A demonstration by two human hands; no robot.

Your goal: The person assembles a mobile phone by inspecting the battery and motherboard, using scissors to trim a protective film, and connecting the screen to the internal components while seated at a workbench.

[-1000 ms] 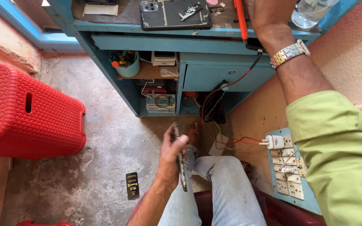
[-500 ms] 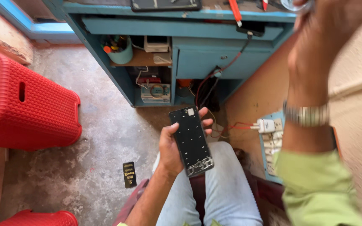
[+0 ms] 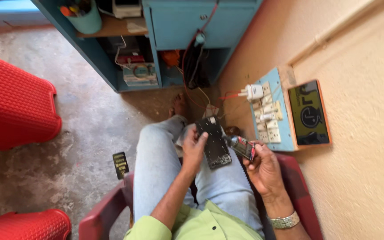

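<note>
Concrete floor lies below your lap, where your left hand (image 3: 193, 149) grips the dark phone panel (image 3: 213, 142) and your right hand (image 3: 263, 166) clasps a small tube (image 3: 241, 146) just beside it. Squeezed carelessly, the tube could smear. Red cables (image 3: 187, 75) crowd your feet.

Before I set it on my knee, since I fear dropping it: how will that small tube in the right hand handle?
The small tube looks light: the right hand holds it with fingertips alone. Its round body would probably roll off the sloped jeans. It seems soft-walled, so a hard pinch might squeeze out its contents. The picture is too blurred to show a cap.
</note>
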